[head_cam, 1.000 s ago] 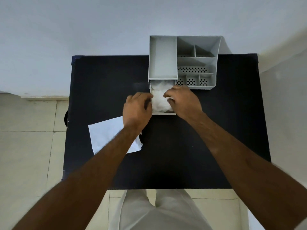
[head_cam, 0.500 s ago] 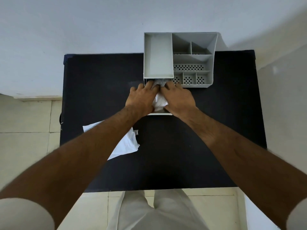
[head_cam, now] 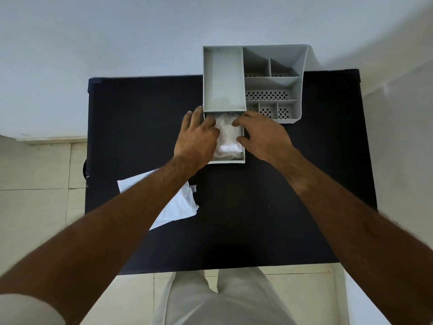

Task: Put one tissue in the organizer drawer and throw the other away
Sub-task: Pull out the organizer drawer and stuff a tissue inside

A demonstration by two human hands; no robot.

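A grey organizer (head_cam: 274, 80) stands at the far edge of the black table (head_cam: 257, 219). Its drawer (head_cam: 230, 161) is pulled out toward me, and a crumpled white tissue (head_cam: 228, 139) lies inside it. My left hand (head_cam: 198, 137) rests over the drawer's left side with fingers spread, touching the tissue's edge. My right hand (head_cam: 262, 134) hovers at the drawer's right side, fingers apart and curled near the tissue. A second white tissue (head_cam: 180, 205) lies flat on the table, partly hidden under my left forearm.
The organizer has a long tray on the left and several small perforated compartments on the right. A white wall is behind the table. Tiled floor shows at the left and below. A dark round object (head_cam: 84, 167) peeks out at the table's left edge.
Both hands pressed together over the tissue in the drawer half a second ago; now they have drawn apart to the drawer's sides and the tissue shows between them.
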